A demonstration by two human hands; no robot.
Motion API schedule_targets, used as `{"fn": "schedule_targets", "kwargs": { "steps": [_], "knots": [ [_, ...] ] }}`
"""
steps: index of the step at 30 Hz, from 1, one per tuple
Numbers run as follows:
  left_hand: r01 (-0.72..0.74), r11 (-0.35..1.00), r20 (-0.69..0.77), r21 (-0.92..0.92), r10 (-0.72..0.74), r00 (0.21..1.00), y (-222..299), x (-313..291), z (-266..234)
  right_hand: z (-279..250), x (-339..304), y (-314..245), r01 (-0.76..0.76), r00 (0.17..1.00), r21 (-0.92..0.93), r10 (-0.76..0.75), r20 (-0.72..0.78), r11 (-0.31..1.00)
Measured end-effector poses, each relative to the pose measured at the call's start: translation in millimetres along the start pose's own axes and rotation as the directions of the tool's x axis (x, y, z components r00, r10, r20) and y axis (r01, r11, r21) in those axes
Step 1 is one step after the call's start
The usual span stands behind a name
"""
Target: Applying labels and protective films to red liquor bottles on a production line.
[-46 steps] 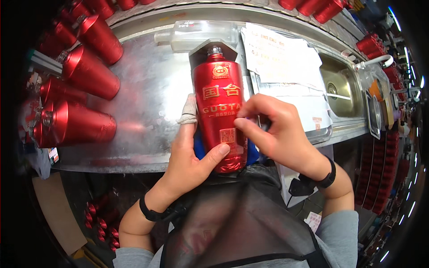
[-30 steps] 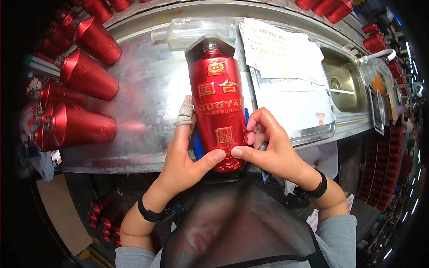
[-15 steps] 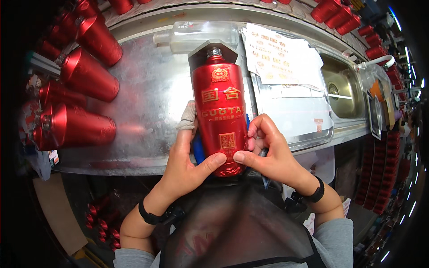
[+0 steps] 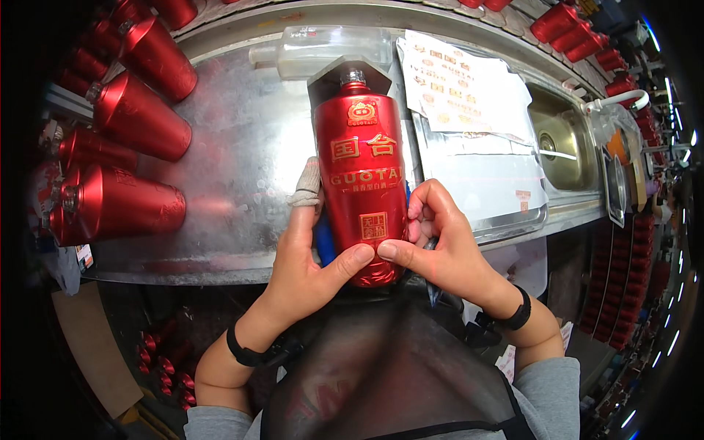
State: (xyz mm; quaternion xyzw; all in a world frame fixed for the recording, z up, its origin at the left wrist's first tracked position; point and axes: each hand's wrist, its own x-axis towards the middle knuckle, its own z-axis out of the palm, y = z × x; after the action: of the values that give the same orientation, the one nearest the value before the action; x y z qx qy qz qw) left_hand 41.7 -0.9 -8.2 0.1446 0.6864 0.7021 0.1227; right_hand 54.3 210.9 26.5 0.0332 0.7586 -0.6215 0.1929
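A glossy red bottle [image 4: 361, 198] with gold lettering and an emblem lies in front of me, its neck pointing away. My left hand [image 4: 304, 260] is closed on its lower left side, the thumb resting on the front near the base. A whitish cover wraps one of that hand's fingers. Gripping the lower right side is my right hand [image 4: 447, 253], its fingers curled and its thumb pressed beside the other thumb. Behind the bottle's neck stands a dark angular plate [image 4: 320, 88]. Something blue [image 4: 325, 244] shows partly under the bottle; most of it is hidden.
Several red bottles [image 4: 143, 117] lie along the left of the metal worktop [image 4: 242, 169]. A clear bottle [image 4: 334, 48] lies beyond the plate. To the right are printed sheets [image 4: 466, 88] on a metal tray [image 4: 506, 229], then a sink [image 4: 561, 139]. More red bottles line the far conveyor.
The view has shifted slightly, so the worktop and the bottles on it appear a little higher. Both hands keep the same hold on the red bottle, with little visible movement.
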Motion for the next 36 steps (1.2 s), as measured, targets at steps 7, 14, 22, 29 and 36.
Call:
{"fn": "schedule_targets", "kwargs": {
  "steps": [7, 14, 22, 29, 36],
  "knots": [
    [0.030, 1.000, -0.020, 0.003, -0.030, 0.999, -0.6, 0.4, -0.2, -0.8, 0.1, 0.0, -0.010, 1.000, -0.007, 0.010, -0.002, 1.000],
    [0.062, 0.991, -0.080, -0.118, -0.072, 0.994, 7.6, 13.7, 6.8, 2.8, 2.1, 0.4, -0.027, 0.999, -0.017, 0.027, -0.038, 0.999],
    [0.071, 0.985, -0.120, -0.159, -0.091, 0.989, 6.0, 12.5, 10.6, 1.4, 2.7, 2.1, -0.013, 1.000, 0.003, 0.013, -0.018, 1.000],
    [0.092, 0.978, -0.102, -0.188, -0.113, 0.988, 10.2, 11.5, 11.0, 5.8, 4.4, 9.7, 0.071, 0.995, 0.032, -0.068, -0.067, 0.997],
    [0.083, 0.979, -0.082, -0.189, -0.100, 0.992, 2.6, 2.6, 2.9, -7.6, 3.9, 8.6, -0.001, 1.000, 0.194, -0.003, 0.018, 0.981]
  ]
}}
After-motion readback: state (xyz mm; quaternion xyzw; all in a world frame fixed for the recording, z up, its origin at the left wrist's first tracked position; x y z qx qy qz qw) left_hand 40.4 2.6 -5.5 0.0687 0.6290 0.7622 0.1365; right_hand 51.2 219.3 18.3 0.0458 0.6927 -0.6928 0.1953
